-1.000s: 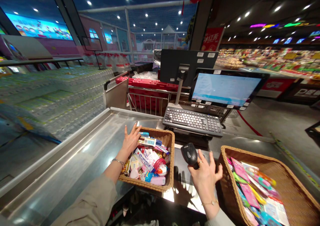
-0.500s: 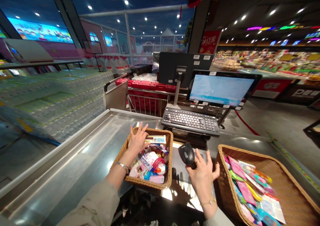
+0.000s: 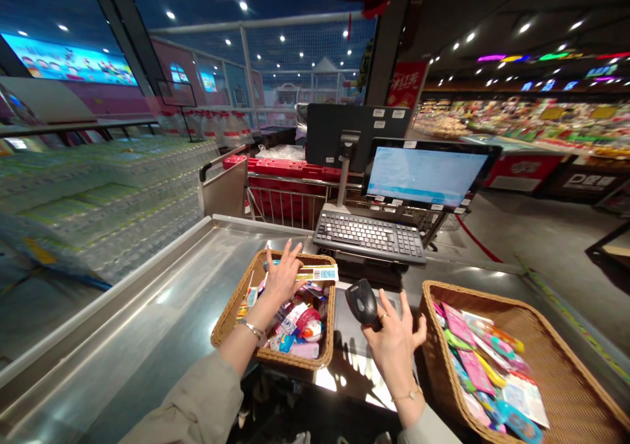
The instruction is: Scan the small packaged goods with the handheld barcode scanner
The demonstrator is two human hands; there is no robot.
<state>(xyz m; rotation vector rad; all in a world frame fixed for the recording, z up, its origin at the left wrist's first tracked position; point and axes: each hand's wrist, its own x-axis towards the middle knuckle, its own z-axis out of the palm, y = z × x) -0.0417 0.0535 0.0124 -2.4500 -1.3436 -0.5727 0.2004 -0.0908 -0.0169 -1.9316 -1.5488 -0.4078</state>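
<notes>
My left hand (image 3: 284, 280) is over the left wicker basket (image 3: 331, 326). Its thumb and some fingers grip a long, flat, pale package (image 3: 319, 273) with a barcode, whose right end reaches the basket's right rim. Beneath lie several small wrapped items, among them a red-and-white round toy-like piece (image 3: 309, 326) and a blue piece (image 3: 287, 343). My right hand (image 3: 395, 339) holds a black handheld barcode scanner (image 3: 362, 302), its head angled toward the left basket; the outer fingers are spread. The scanner's grip is mostly hidden by the hand.
A larger wicker basket (image 3: 566, 365) with colourful packaged goods stands at the right. Behind the hands are a keyboard (image 3: 369, 235), a lit monitor (image 3: 427, 175) and a second screen's back (image 3: 354, 136). The metal counter (image 3: 182, 300) has a raised left edge. A cart (image 3: 280, 201) stands beyond.
My left hand has shifted right with the flat package, which now sits closer to the basket's right rim. The scanner stays in my right hand. The view has turned slightly.
</notes>
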